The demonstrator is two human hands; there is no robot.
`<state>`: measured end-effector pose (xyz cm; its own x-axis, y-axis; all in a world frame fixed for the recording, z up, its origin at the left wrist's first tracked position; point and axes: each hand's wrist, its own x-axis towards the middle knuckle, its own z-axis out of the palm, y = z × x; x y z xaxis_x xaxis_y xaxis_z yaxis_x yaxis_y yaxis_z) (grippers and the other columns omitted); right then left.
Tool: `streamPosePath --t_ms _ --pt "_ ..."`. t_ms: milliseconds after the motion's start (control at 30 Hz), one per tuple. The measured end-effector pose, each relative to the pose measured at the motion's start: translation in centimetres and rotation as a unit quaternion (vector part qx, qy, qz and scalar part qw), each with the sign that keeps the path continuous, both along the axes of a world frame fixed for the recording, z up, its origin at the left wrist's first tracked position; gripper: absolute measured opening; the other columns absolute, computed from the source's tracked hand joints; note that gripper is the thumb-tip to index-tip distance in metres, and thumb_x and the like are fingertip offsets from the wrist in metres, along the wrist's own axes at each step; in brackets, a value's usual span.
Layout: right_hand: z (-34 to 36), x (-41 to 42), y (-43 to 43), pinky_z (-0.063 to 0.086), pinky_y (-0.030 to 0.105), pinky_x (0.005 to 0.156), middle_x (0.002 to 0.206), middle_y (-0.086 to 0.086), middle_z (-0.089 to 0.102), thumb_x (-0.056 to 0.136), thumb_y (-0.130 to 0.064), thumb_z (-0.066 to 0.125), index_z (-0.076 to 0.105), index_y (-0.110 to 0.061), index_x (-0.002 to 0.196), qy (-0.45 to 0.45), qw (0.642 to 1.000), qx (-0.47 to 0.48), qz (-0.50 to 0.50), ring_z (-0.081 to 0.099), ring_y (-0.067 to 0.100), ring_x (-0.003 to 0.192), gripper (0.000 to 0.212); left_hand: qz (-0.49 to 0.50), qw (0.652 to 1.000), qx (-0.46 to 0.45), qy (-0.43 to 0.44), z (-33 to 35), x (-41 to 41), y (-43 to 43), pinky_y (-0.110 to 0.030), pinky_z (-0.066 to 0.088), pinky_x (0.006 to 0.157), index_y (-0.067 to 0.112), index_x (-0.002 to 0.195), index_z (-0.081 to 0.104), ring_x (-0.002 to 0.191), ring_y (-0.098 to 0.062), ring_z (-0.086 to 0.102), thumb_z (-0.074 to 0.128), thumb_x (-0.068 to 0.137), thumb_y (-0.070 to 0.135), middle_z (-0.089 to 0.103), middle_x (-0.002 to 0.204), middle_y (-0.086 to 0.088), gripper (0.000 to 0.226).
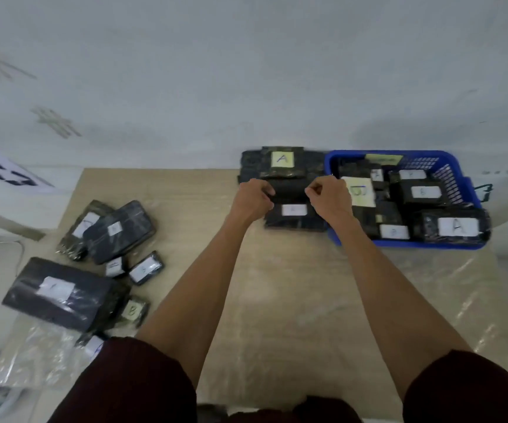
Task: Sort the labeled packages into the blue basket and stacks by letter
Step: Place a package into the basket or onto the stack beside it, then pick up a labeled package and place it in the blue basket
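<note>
At the far middle of the table (pixel 277 285), a black package (pixel 293 210) with a white label, its letter too blurred to read, sits between both hands. The left hand (pixel 254 198) grips its left edge with curled fingers, and the right hand (pixel 329 196) pinches its right edge. Whether it rests on the table or is lifted, I cannot tell. Just behind it lies a dark stack (pixel 281 160) topped by a yellow A label. Just beside it to the right, the blue basket (pixel 414 243) holds many labeled packages. Well apart on the left lies a loose cluster (pixel 118 230) of black packages
</note>
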<state>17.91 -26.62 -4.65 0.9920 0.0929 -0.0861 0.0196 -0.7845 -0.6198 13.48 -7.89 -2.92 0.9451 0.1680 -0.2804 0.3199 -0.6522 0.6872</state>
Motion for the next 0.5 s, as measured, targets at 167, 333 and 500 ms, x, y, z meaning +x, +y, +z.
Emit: streamPosePath --t_ms 167,333,500 --pt "-2.2 -7.8 10.3 0.054 0.036 0.076 0.088 0.011 0.073 0.092 -0.021 0.068 0.077 -0.008 0.092 0.078 0.996 -0.003 0.052 0.067 0.027 0.089 0.016 0.009 0.999 0.034 0.034 -1.6 -7.7 11.8 -0.043 0.061 0.079 0.019 0.095 0.073 0.080 -0.029 0.071 0.067 0.082 0.003 0.072 0.098 -0.012 0.021" --pt "-5.5 -17.1 19.1 0.049 0.027 0.050 0.098 0.012 0.068 0.087 -0.028 0.078 0.066 -0.010 0.108 0.309 0.941 -0.011 0.137 0.066 0.022 0.072 0.030 -0.028 0.993 0.066 0.096 -4.4 -16.0 20.6 -0.039 0.056 0.086 0.008 0.105 0.074 0.099 -0.029 0.068 0.072 0.085 0.001 0.068 0.114 -0.013 0.021" --pt "-9.1 -23.7 23.5 0.052 0.039 0.089 0.131 0.014 0.052 0.078 -0.032 0.085 0.049 -0.021 0.136 0.312 0.927 -0.053 0.201 0.059 0.030 0.114 0.070 -0.076 0.984 0.046 0.151 -6.6 -20.6 23.7 -0.039 0.057 0.087 0.003 0.109 0.072 0.103 -0.032 0.066 0.067 0.085 -0.006 0.069 0.111 -0.019 0.026"
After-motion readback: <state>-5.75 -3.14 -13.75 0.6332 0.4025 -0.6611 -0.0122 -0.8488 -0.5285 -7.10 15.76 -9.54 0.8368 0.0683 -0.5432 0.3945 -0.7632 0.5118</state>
